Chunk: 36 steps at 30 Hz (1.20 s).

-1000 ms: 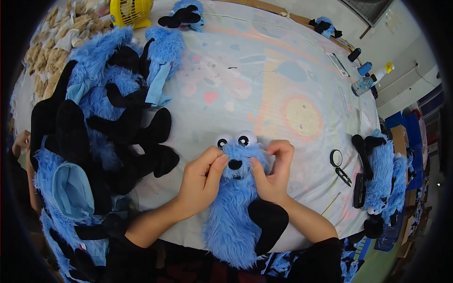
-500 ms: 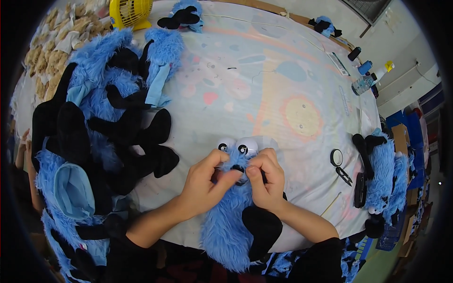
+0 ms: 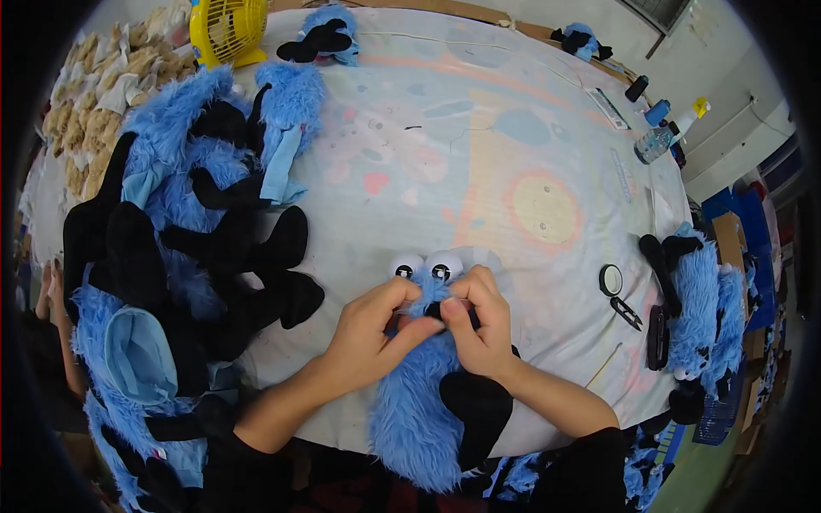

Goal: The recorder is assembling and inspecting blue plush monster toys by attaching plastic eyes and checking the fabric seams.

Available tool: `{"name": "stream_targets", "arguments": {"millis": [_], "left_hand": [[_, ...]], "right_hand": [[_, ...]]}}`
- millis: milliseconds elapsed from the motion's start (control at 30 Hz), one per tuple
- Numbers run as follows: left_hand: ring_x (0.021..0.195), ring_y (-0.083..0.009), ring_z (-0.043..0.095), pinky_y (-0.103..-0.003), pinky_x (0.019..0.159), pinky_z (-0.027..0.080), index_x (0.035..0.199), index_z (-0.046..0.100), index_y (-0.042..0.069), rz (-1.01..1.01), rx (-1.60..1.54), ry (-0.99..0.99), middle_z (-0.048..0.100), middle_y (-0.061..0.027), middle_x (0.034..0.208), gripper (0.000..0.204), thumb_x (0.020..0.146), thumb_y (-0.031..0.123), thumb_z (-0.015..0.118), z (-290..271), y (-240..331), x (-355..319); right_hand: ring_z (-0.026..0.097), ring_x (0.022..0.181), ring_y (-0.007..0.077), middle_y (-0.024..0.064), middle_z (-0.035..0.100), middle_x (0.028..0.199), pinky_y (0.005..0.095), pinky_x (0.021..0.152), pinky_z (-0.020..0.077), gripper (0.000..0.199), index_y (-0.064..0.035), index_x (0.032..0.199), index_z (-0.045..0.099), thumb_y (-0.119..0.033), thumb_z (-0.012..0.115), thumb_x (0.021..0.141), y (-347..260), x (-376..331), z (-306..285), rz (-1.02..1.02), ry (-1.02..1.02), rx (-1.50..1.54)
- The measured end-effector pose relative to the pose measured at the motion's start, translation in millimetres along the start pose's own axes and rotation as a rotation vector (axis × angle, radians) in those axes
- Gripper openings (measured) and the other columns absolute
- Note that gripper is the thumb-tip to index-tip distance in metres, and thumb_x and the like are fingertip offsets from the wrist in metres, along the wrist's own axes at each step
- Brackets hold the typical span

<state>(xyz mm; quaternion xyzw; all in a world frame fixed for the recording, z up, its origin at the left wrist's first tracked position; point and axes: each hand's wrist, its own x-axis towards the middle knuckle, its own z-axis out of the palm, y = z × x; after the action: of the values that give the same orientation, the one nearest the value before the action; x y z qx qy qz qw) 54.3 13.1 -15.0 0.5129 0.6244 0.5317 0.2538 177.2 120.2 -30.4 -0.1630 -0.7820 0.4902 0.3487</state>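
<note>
A blue furry plush toy [image 3: 415, 410] with bulging white eyes and black limbs lies at the table's near edge, its head pointing away from me. My left hand [image 3: 374, 323] pinches the left side of its face. Opposite it, my right hand [image 3: 481, 323] grips the other side, thumb beside the black mouth. Both thumbs meet close to the mouth, and the fingers are curled below the eyes. Part of the face is hidden behind my fingers. A black foot or limb [image 3: 479, 410] hangs beside my right forearm.
Blue-and-black plush pieces [image 3: 197, 171] pile up on the left, more plush toys [image 3: 694, 299] on the right. Near them lie thread snips [image 3: 626, 313], a round black-rimmed item [image 3: 610, 280] and a black case [image 3: 657, 338]. A yellow fan [image 3: 229, 32] and spray bottle [image 3: 658, 141] stand farther off.
My left thumb has shifted slightly across the toy's mouth toward my right thumb. Both hands keep hold of the face. The view has tilted slightly.
</note>
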Motion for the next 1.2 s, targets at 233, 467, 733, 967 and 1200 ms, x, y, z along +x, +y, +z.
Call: {"name": "stream_targets", "arguments": {"millis": [233, 467, 733, 967, 1200], "left_hand": [[0.058, -0.0094, 0.042, -0.02, 0.053, 0.036, 0.086, 0.053, 0.003, -0.166, -0.211, 0.07, 0.049, -0.0011, 0.07, 0.011, 0.078, 0.004, 0.06, -0.8, -7.4, -4.7], [0.071, -0.0123, 0.053, -0.02, 0.066, 0.043, 0.109, 0.045, 0.004, -0.072, -0.366, 0.136, 0.056, -0.0055, 0.088, 0.028, 0.083, 0.002, 0.054, 20.2, -8.5, -0.2], [0.097, -0.0179, 0.056, -0.029, 0.086, 0.045, 0.126, 0.034, 0.005, -0.309, -0.851, 0.163, 0.053, -0.0131, 0.116, 0.048, 0.082, -0.001, 0.051, -9.7, -16.2, 9.8], [0.103, -0.0208, 0.055, -0.031, 0.09, 0.043, 0.13, 0.034, 0.008, -0.148, -0.909, 0.428, 0.051, -0.0108, 0.122, 0.046, 0.086, 0.006, 0.046, -46.4, -22.1, 23.8], [0.105, -0.0224, 0.053, -0.033, 0.092, 0.042, 0.131, 0.036, 0.01, -0.075, -0.855, 0.593, 0.052, -0.0108, 0.121, 0.044, 0.089, 0.014, 0.045, -73.1, -33.3, 22.3]], "right_hand": [[0.036, 0.068, 0.0145, 0.0027, 0.042, 0.073, 0.0229, 0.063, 0.0321, 0.005, -0.0039, 0.076, 0.051, -0.004, 0.051, 0.081, 3.4, 1.9, 1.0, -0.075, 0.034, 0.032], [0.036, 0.067, 0.0096, 0.0003, 0.044, 0.076, 0.0215, 0.063, 0.0328, 0.007, -0.0032, 0.08, 0.051, -0.006, 0.049, 0.086, -2.7, 17.7, -17.6, 0.142, 0.228, 0.299], [0.043, 0.072, 0.0075, 0.0003, 0.051, 0.085, 0.0187, 0.068, 0.0366, 0.018, -0.0002, 0.101, 0.054, -0.012, 0.052, 0.088, -11.2, 28.8, -16.2, 0.229, 0.221, 0.525], [0.046, 0.078, 0.0077, 0.0004, 0.054, 0.085, 0.0188, 0.074, 0.0355, 0.027, 0.0012, 0.108, 0.053, -0.011, 0.058, 0.085, -3.5, 32.6, -52.1, 0.553, -0.508, 0.474], [0.047, 0.073, 0.0103, -0.0003, 0.053, 0.079, 0.0218, 0.073, 0.0363, 0.023, -0.0019, 0.095, 0.057, -0.001, 0.063, 0.072, -20.6, 41.3, -69.0, 0.518, -0.667, 0.033]]}}
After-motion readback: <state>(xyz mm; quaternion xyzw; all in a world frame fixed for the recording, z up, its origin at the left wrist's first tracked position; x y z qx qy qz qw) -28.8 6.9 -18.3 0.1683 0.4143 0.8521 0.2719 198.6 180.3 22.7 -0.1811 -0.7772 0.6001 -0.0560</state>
